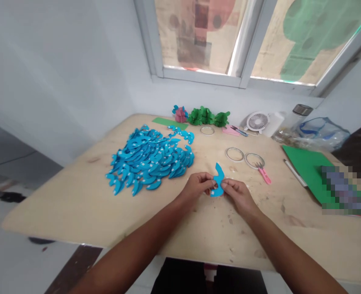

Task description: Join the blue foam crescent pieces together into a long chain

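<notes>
Above the near part of the wooden table (217,241), a curved blue paper cutout (219,173) is held between my two hands. My left hand (200,184) pinches its left side, and my right hand (237,192) grips its right edge with thumb and fingers. A small white square shows near the cutout's lower end. To the left lies a large heap of similar blue cutouts (156,157), many bearing white squares. Right of my hands are two tape rolls, one (226,154) nearer and one (263,161) farther right, with pink-handled scissors (264,174) touching the latter.
Along the back stand green paper figures (206,116), a pink and blue one (180,114), a small white fan (258,121) and a bottle (299,114). Another tape roll (207,130) lies there. Green sheets (308,171) and a pen (295,172) sit at right. A window (198,77) is behind.
</notes>
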The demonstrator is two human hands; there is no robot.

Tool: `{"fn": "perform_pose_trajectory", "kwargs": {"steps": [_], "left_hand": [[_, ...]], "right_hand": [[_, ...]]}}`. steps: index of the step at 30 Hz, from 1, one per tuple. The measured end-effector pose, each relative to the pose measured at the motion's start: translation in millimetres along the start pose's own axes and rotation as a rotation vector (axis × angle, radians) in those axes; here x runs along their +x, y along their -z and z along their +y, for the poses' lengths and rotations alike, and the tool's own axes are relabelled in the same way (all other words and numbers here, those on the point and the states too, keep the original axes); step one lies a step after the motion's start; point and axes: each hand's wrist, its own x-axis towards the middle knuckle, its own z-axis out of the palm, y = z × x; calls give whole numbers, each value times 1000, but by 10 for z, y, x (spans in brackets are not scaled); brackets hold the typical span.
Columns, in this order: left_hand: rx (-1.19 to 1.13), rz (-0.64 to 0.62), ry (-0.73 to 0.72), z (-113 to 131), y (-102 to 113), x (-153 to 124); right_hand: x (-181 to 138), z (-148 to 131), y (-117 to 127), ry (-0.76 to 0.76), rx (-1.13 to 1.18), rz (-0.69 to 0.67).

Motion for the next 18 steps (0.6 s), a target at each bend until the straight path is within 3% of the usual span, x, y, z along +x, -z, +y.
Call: {"fn": "perform_pose_trajectory", "kwargs": {"steps": [6,10,14,18], "left_hand": [[11,-4,-34,-41,-15,11],[200,51,-134,3,16,39],[606,289,-364,204,236,32],[1065,523,-379,383,522,-1]], "right_hand": [[21,19,-12,-16,-15,1],[37,11,-18,-27,-7,58],[56,25,-10,-73,22,127],[89,92,4,-60,64,146]]}}
